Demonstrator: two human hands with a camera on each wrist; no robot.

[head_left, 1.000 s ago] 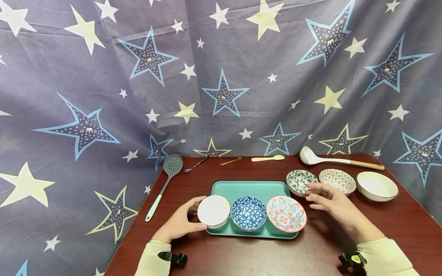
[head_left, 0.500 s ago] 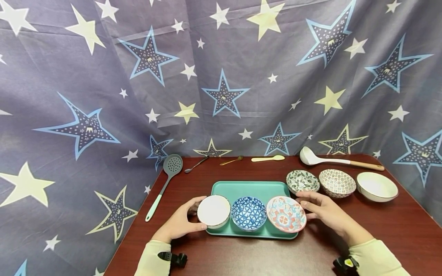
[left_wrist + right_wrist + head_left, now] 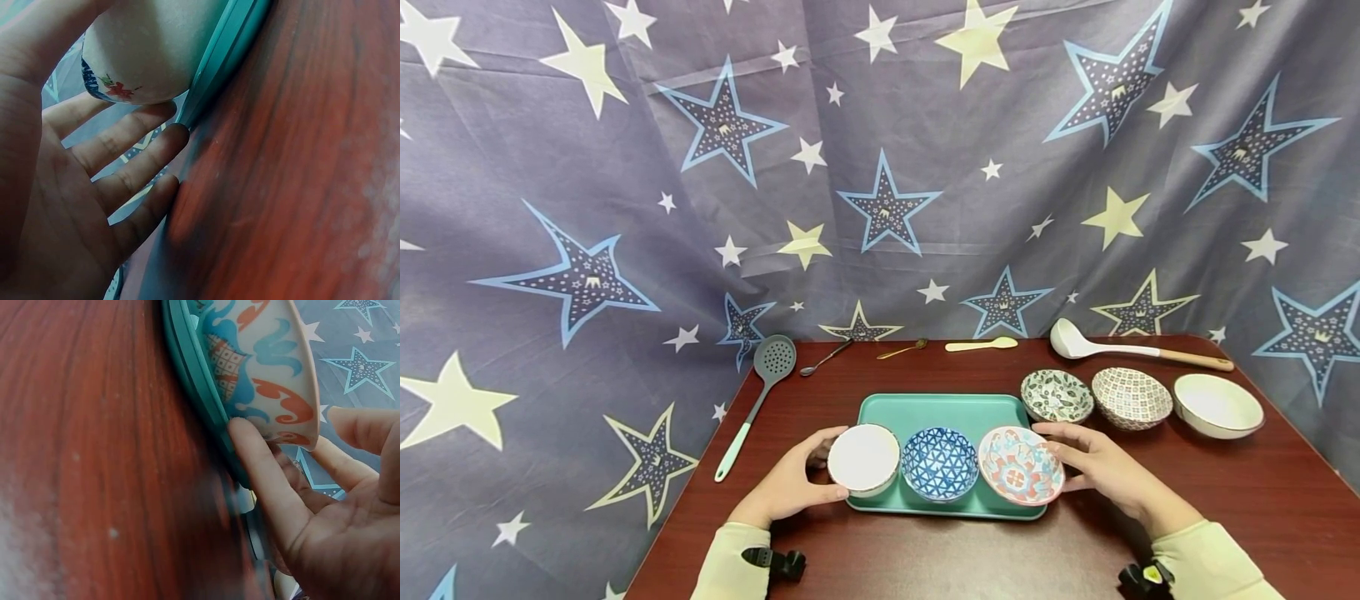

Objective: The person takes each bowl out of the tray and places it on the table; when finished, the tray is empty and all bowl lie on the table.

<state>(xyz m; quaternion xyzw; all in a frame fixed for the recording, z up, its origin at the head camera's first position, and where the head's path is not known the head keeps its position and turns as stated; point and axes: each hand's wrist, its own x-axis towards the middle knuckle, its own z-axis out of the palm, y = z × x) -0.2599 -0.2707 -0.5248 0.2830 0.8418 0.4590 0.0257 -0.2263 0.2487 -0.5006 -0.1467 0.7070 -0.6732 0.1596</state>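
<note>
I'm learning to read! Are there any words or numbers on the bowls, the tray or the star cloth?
No words or numbers can be read anywhere.
The bowls on the tray, like the red-and-blue one, show only patterns.
The star cloth has tiny marks inside its big stars, too small to read.
</note>
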